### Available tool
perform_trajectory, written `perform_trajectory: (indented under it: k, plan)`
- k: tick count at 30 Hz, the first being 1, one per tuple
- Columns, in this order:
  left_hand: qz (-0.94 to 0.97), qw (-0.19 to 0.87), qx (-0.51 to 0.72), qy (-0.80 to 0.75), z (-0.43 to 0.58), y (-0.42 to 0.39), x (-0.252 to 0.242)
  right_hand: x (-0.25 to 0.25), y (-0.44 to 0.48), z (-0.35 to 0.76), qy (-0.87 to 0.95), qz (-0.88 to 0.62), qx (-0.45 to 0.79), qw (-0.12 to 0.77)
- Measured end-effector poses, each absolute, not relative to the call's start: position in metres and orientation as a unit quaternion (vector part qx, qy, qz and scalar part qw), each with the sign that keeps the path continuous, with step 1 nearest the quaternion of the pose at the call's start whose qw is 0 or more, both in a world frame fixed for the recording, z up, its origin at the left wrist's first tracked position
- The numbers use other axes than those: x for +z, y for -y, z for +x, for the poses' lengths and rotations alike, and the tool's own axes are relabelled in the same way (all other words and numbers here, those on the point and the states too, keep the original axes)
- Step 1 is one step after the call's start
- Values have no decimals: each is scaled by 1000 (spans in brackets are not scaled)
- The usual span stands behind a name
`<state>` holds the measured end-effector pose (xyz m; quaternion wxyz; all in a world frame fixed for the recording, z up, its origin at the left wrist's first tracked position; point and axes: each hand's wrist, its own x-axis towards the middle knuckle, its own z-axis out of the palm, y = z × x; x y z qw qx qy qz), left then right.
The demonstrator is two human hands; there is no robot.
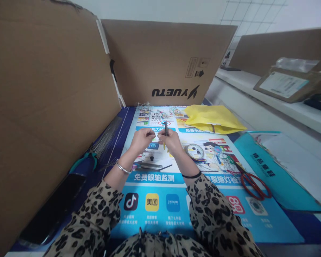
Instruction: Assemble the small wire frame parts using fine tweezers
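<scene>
Leopard-print fabric sleeves (96,214) lie nearest, reaching up from six o'clock over the blue-and-white printed sheet (275,228) on the table (307,225). Your right hand (173,141) has its fingers closed around a slim tool with a dark end and yellow handles (166,129), raised above the sheet, dark end toward twelve o'clock. Your left hand (141,141), just beside it at nine o'clock, forms a narrow pinch; whether anything sits in it, you cannot tell from this view. Steady both forearms, grip the tool lightly and mind its tip near your left fingers. Work clear of the red-handled metal scissors (254,185) at four o'clock and the teal-handled pliers (91,154) at eight.
</scene>
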<state>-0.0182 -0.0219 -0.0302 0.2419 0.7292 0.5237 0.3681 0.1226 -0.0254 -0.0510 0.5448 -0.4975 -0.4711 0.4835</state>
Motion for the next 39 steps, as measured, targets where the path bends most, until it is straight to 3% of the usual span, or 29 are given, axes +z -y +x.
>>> perform_trajectory:
  k: [15, 25, 31, 39]
  plan:
    - [620, 417, 475, -465, -9, 16, -46, -54, 29, 113, 404, -471, 483, 618]
    - [592, 456, 481, -458, -4, 11, -66, -66, 23, 115, 411, -500, 466, 604]
    - [626, 415, 460, -474, -5, 9, -80, -78, 21, 118, 410, -498, 490, 586]
    - [603, 462, 474, -445, -8, 9, -86, -90, 19, 116, 431, -484, 486, 586]
